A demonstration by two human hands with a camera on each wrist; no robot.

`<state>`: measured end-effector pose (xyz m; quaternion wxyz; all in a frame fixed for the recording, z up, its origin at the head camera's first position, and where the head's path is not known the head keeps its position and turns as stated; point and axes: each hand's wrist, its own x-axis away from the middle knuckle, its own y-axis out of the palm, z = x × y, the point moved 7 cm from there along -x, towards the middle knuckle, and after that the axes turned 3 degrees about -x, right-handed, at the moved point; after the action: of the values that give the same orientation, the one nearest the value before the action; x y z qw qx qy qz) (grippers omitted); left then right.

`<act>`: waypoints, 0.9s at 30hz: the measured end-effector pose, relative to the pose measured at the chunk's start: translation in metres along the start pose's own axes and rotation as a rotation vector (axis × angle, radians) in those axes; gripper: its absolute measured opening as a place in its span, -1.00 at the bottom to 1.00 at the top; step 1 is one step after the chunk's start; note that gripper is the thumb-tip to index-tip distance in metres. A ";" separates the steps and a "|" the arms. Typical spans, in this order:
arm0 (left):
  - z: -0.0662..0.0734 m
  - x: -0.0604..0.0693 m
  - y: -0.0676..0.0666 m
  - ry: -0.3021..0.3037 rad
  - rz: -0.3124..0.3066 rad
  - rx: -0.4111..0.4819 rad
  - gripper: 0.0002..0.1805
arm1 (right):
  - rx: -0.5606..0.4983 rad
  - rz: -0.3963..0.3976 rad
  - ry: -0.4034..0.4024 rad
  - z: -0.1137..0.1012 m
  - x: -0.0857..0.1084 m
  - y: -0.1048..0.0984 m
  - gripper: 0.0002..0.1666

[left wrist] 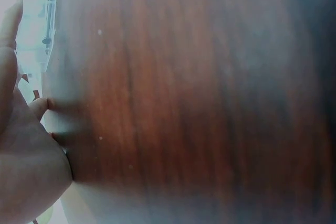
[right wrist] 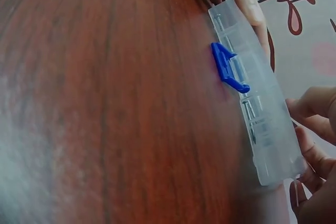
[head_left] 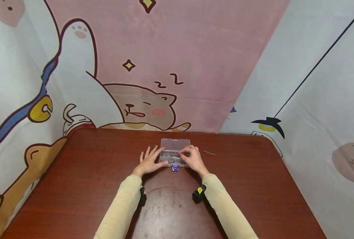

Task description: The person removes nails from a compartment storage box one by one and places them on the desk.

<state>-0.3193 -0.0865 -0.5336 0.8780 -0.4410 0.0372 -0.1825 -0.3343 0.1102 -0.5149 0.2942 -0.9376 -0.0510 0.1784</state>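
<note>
A clear plastic box (head_left: 162, 153) with its lid (head_left: 175, 144) raised at the back stands on the table. Several thin metal rods (head_left: 171, 161) lie inside it. A blue latch (right wrist: 227, 69) hangs from its front side. My left hand (head_left: 149, 162) rests at the box's left end with fingers spread, the thumb and index finger touching its edge. Over the right part of the box, my right hand (head_left: 193, 158) pinches what looks like a thin metal rod between thumb and index finger. Its fingertips partly hide that piece.
One thin metal rod (head_left: 209, 153) lies on the brown table (head_left: 165, 209) to the right of the box. A cloth printed with cartoon animals (head_left: 200, 66) hangs behind the table's far edge and along both sides.
</note>
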 end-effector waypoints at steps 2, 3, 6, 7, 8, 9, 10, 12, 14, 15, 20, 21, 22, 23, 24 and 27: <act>0.000 0.000 0.001 -0.003 -0.001 -0.001 -0.19 | 0.003 -0.002 0.000 0.000 0.001 0.001 -0.91; 0.000 -0.001 0.001 -0.003 0.000 -0.001 -0.19 | 0.002 -0.003 0.003 0.000 0.001 0.002 -0.90; 0.000 -0.001 0.002 -0.004 0.003 -0.004 -0.19 | 0.022 -0.016 0.007 0.000 0.002 0.003 -0.88; 0.000 -0.002 0.003 -0.003 0.003 -0.004 -0.19 | 0.037 -0.024 0.006 0.000 0.002 0.004 -0.87; 0.000 -0.002 0.003 -0.002 0.002 -0.004 -0.19 | 0.057 -0.034 0.005 0.000 0.003 0.005 -0.86; 0.000 -0.002 0.003 -0.002 0.001 -0.004 -0.19 | 0.076 -0.048 0.004 0.000 0.003 0.006 -0.84; 0.000 -0.003 0.004 -0.002 -0.002 -0.002 -0.19 | 0.097 -0.062 0.000 0.000 0.003 0.007 -0.83; 0.000 -0.003 0.004 -0.003 -0.005 -0.001 -0.19 | 0.121 -0.097 -0.004 0.000 0.003 0.009 -0.80; -0.001 -0.002 0.004 -0.006 -0.008 -0.002 -0.19 | 0.126 -0.132 -0.006 -0.002 0.003 0.010 -0.79; -0.001 -0.002 0.004 -0.007 -0.009 -0.003 -0.20 | 0.130 -0.149 -0.007 -0.003 0.004 0.011 -0.80; -0.001 -0.001 0.002 -0.013 -0.009 -0.015 -0.20 | 0.171 -0.196 -0.009 -0.005 0.004 0.015 -0.85; -0.001 -0.001 0.002 -0.014 -0.010 -0.018 -0.20 | 0.178 -0.198 -0.005 -0.005 0.005 0.016 -0.86; -0.001 -0.001 0.002 -0.015 -0.011 -0.019 -0.20 | 0.181 -0.195 -0.001 -0.004 0.005 0.016 -0.87; 0.000 -0.001 0.002 -0.016 -0.011 -0.017 -0.20 | 0.181 -0.190 0.005 -0.004 0.005 0.016 -0.88; 0.000 -0.001 0.002 -0.018 -0.013 -0.018 -0.19 | 0.177 -0.185 0.012 -0.003 0.005 0.016 -0.89; 0.000 -0.001 0.002 -0.023 -0.020 -0.018 -0.19 | 0.161 -0.167 0.027 -0.001 0.005 0.017 -0.91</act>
<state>-0.3197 -0.0850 -0.5353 0.8725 -0.4513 0.0245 -0.1857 -0.3295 0.0969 -0.5253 0.3831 -0.9057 -0.1103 0.1443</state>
